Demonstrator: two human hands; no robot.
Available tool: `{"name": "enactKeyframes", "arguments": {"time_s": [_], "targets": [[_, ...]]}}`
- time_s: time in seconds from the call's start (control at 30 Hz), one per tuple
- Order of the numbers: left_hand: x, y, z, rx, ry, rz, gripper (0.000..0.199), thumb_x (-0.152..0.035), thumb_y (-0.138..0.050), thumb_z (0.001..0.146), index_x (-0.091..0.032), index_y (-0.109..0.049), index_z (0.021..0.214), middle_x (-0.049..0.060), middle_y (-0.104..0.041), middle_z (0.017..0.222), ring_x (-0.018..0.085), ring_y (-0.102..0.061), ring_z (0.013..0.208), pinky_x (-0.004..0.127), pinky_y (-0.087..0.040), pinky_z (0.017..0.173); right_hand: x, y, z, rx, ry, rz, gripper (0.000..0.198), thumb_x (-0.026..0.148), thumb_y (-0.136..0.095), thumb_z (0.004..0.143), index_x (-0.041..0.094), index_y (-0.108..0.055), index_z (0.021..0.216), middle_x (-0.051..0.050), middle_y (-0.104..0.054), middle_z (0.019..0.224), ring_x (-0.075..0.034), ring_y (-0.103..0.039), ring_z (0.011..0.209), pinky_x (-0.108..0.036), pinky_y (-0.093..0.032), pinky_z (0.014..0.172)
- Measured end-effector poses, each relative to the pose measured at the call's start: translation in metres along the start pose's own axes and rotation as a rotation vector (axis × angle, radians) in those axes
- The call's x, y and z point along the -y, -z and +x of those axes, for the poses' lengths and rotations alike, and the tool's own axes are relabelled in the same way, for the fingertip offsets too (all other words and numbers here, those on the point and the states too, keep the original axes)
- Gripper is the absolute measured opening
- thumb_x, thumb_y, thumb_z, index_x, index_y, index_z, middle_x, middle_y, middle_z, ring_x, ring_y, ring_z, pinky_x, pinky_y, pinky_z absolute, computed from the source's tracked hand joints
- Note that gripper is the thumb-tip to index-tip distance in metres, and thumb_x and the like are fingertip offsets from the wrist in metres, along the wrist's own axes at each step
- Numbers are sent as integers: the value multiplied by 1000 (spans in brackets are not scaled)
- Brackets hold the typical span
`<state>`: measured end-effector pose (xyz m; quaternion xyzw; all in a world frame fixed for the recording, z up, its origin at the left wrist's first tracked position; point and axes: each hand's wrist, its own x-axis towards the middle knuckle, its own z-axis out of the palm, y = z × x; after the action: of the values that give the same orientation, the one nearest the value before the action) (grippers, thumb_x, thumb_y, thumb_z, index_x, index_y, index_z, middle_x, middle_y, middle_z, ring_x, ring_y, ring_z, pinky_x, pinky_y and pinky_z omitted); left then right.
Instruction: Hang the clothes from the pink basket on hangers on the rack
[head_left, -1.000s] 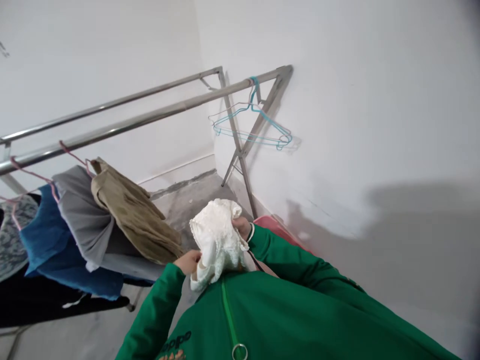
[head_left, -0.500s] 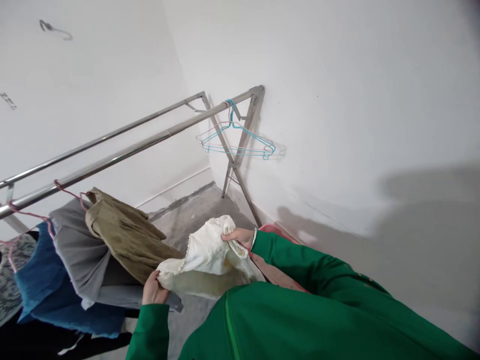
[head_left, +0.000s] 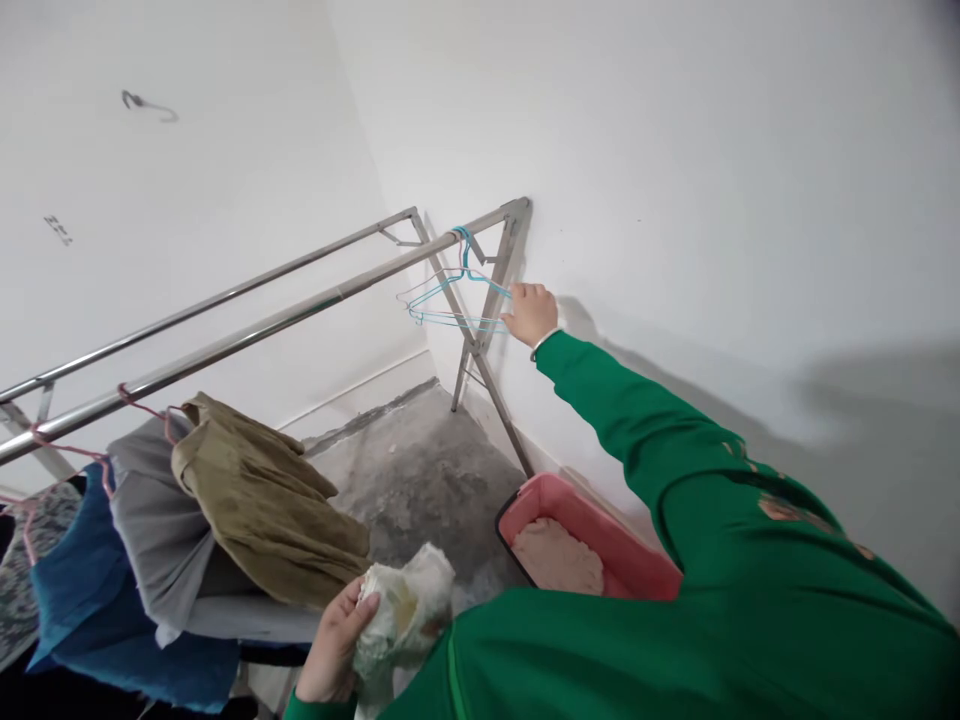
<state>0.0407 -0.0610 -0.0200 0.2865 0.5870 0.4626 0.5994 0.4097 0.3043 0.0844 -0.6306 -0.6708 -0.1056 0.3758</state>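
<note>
Soft, diffuse light is brightening the white painted walls [head_left: 660, 130], its source lying out of view. A broad, blurred grey shadow [head_left: 885, 410] is dimming the right side, and the green fabric sleeve [head_left: 626, 410] is casting another. The polished tubular metal rail [head_left: 247, 336] is glinting, while the crumpled off-white cloth [head_left: 405, 605] is looking slightly smeared.

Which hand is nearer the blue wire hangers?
Right: the right hand is at the right end of the blue wire hangers; the left hand is well below them, holding a white garment.
</note>
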Motion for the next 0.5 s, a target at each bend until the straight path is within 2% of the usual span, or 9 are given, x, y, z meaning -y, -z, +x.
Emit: {"name": "enactKeyframes", "arguments": {"time_s": [0.1, 0.2, 0.37, 0.5], "targets": [[2, 0, -2, -10, -32, 26, 42, -46, -85, 53, -18, -71, 82, 6, -69, 73, 22, -66, 67, 31, -51, 63, -12, -8, 15, 104, -10, -103, 30, 22, -49, 88, 6, -58, 113, -24, -61, 107, -31, -49, 103, -40, -36, 83], [4, 5, -4, -25, -26, -2, 42, -44, -85, 54, -18, -71, 83, 6, -69, 72, 21, -66, 66, 29, -50, 60, -16, -15, 17, 129, 27, -93, 32, 23, -37, 95, 8, -64, 101, -23, -61, 106, -29, -51, 100, -37, -37, 76], [9, 9, -1, -99, -27, 7, 50, -50, -85, 52, -17, -73, 88, 7, -71, 74, 27, -69, 77, 37, -54, 71, -8, -16, 24, 43, 82, -17, 34, 27, -36, 96, 9, -65, 102, -20, -60, 110, -29, -48, 104, -39, -38, 84], [9, 10, 10, -139, -64, 111, 54, -55, -84, 49, -18, -73, 86, 6, -72, 73, 27, -69, 79, 34, -54, 69, 1, -10, 26, -2, 87, 78, 35, 25, -34, 95, 11, -66, 96, -17, -61, 105, -28, -51, 103, -38, -39, 89]]}}
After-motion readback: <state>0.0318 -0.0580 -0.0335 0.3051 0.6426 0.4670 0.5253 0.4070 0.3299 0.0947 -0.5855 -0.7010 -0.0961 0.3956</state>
